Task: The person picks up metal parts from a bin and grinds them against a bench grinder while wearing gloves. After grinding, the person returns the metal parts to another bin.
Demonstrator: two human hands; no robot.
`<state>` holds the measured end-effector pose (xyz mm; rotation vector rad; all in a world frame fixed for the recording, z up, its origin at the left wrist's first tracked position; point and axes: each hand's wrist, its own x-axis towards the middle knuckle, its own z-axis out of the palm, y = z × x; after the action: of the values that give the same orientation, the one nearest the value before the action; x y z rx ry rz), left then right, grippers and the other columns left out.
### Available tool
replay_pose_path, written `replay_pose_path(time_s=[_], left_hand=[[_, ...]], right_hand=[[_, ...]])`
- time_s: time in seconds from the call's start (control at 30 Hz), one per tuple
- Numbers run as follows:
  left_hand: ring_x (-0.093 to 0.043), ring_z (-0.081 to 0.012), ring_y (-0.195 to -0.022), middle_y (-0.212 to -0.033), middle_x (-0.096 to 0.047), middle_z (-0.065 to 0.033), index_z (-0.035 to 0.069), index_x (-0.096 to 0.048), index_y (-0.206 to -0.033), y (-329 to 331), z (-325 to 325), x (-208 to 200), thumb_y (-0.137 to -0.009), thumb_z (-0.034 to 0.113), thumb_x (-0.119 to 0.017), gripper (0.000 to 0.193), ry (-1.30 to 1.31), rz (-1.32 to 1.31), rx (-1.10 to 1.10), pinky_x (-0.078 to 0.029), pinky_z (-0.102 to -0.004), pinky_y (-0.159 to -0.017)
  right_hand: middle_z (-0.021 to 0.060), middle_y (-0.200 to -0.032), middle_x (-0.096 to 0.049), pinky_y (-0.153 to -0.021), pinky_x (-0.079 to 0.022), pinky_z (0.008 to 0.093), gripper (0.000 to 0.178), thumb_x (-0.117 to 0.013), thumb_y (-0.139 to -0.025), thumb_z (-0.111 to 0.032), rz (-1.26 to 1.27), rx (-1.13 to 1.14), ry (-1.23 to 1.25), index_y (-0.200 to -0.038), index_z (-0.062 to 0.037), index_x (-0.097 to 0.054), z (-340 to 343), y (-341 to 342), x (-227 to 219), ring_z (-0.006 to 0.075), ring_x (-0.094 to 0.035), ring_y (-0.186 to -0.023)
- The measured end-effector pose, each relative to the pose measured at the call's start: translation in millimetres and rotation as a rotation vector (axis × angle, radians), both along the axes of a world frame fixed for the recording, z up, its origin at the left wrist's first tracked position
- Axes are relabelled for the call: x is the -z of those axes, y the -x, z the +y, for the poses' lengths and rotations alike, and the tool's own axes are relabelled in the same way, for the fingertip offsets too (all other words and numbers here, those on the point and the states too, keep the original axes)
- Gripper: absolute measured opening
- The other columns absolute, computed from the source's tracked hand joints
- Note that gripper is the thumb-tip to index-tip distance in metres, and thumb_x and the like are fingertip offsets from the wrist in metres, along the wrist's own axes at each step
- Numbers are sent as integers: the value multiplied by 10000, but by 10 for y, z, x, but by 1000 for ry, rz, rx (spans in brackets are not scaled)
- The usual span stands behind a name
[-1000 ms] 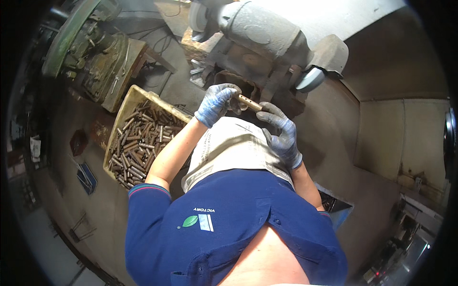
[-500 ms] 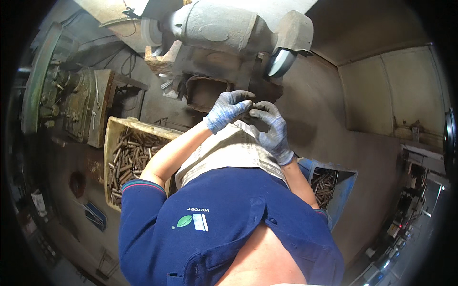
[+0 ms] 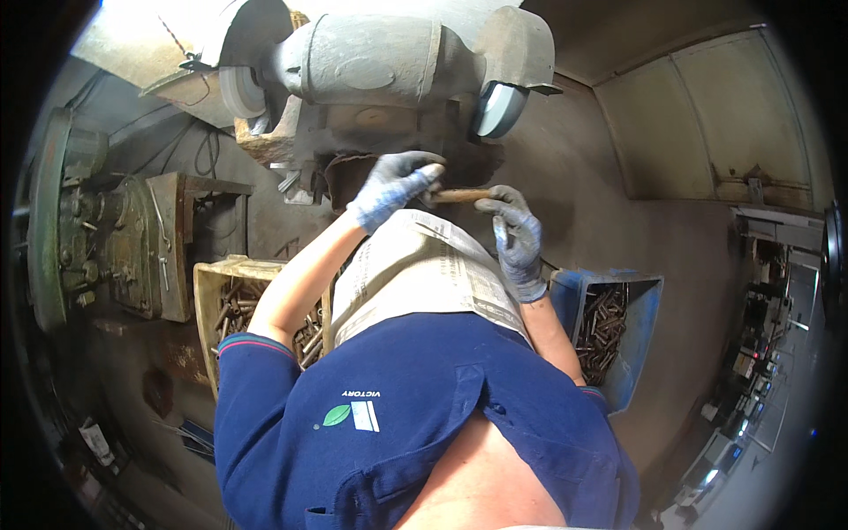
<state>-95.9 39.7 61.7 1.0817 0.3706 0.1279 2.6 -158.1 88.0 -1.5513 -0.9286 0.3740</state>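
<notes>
Both my hands wear blue-and-grey work gloves in front of a bench grinder [image 3: 371,57]. Between them lies a short brown metal rod [image 3: 461,195], roughly level. My left hand [image 3: 396,187] is closed round its left end, hiding that end. At the other end, my right hand [image 3: 517,231] pinches the rod between thumb and fingers. The grinder's right wheel [image 3: 502,110] is above and beyond my right hand, apart from the rod. Its left wheel [image 3: 243,91] sits at the far left under a guard.
A yellowish bin [image 3: 205,309] of similar metal pieces stands at my left, partly behind my arm. On my right is a blue bin [image 3: 643,340] with more pieces. A green machine [image 3: 124,238] stands farther left. Newspaper-like sheeting [image 3: 420,283] covers my lap.
My hands have moved apart, and the rod now shows between them. The view has shifted, so the grinder's left wheel is more visible.
</notes>
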Motion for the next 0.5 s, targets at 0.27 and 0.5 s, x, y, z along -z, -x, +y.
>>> replay_pose_path(time_s=[0.27, 0.5], left_hand=[[-568, -62, -722, -826, -642, -36, -26, -619, -977, 33, -267, 77, -821, 64, -650, 183, -195, -33, -200, -493, -214, -653], [-560, -52, -706, -806, -642, -27, -31, -626, -955, -238, -241, 252, -818, 30, -635, 150, -53, -40, -304, -479, -199, -639]], right_hand=[[112, -1028, -555, -872, -423, 301, 214, -637, -739, -37, -285, 133, 1, -950, -43, -668, 1, -41, 48, 234, -546, -981], [124, -1105, -537, -915, -394, 313, 258, -596, -769, -37, -274, 114, -29, -1019, -8, -651, 89, -207, 219, 234, -511, -1051]])
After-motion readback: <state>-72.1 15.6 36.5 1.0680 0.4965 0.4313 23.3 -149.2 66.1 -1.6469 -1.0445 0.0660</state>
